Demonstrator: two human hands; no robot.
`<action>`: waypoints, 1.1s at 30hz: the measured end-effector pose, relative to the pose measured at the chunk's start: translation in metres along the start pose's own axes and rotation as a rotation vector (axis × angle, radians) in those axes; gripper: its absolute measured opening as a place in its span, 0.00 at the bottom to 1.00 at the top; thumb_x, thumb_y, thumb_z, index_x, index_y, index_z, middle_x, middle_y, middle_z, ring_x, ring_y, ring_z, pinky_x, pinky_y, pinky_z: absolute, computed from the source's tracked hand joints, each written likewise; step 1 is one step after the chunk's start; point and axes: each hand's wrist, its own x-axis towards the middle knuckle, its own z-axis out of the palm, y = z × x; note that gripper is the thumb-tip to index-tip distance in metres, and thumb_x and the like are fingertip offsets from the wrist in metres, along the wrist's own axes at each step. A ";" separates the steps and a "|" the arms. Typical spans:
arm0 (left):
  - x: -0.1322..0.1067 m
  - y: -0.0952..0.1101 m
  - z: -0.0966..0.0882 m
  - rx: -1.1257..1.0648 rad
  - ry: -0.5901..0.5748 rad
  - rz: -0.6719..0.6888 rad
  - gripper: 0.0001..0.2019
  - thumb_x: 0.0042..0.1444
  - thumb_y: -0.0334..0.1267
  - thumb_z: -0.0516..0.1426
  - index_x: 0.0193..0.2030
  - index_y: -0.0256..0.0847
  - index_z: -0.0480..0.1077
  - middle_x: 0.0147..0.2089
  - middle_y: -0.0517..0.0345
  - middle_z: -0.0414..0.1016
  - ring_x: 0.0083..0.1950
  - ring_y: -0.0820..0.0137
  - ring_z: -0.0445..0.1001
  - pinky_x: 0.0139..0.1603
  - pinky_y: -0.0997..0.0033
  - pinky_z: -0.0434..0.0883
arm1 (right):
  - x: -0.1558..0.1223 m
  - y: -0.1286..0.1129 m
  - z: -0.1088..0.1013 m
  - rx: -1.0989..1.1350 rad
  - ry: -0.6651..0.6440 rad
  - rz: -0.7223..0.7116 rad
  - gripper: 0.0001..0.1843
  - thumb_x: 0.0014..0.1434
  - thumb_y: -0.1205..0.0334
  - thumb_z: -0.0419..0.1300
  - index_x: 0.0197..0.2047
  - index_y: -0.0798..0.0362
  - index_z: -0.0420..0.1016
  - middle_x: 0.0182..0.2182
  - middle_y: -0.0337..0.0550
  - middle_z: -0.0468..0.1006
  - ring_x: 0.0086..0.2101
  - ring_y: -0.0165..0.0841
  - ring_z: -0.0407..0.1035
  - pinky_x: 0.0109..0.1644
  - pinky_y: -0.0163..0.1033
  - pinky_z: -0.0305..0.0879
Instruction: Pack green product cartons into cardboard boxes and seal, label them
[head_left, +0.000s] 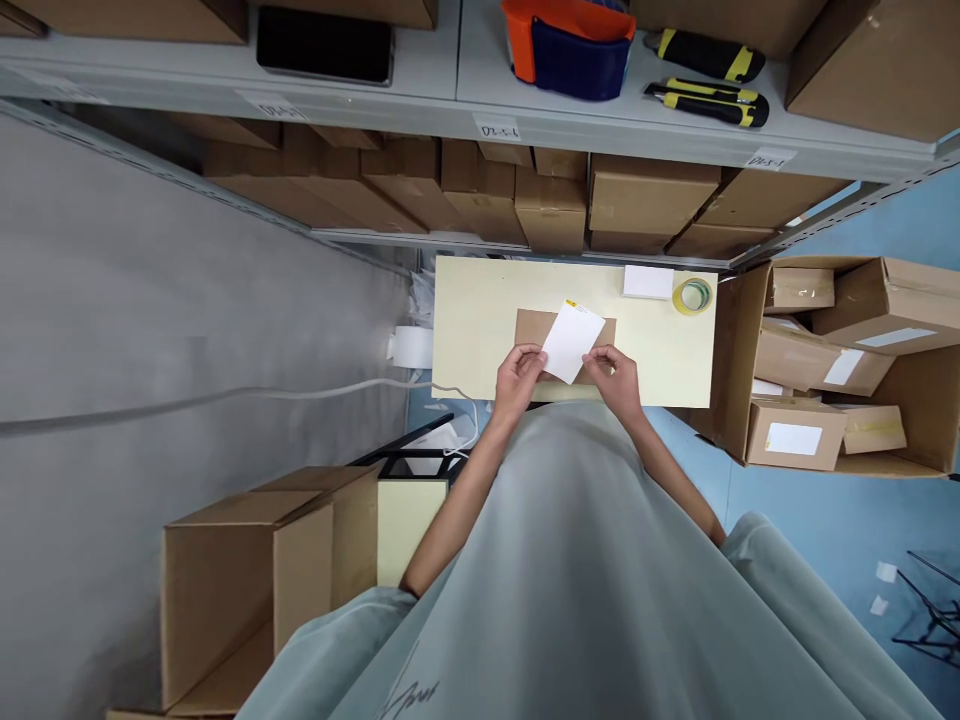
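Note:
Between my two hands is a white label with a small yellow mark at its top edge, tilted to the right. My left hand pinches its left edge, and my right hand is closed at its lower right edge. Beneath the label, partly covered by it and by my fingers, a brown cardboard box lies on the pale yellow table. Whether the label touches the box I cannot tell.
A white label stack and a tape roll sit at the table's back right. Right of it stands a large carton of smaller boxes. A shelf with boxes, a phone and utility knives spans the back. An open carton stands lower left.

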 end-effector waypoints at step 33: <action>0.056 -0.046 -0.036 0.605 -0.165 -0.063 0.12 0.56 0.49 0.65 0.33 0.44 0.76 0.30 0.61 0.73 0.33 0.67 0.69 0.40 0.66 0.65 | 0.050 0.053 0.009 -0.428 -0.183 0.221 0.11 0.69 0.56 0.63 0.33 0.47 0.77 0.38 0.44 0.87 0.40 0.39 0.80 0.49 0.43 0.73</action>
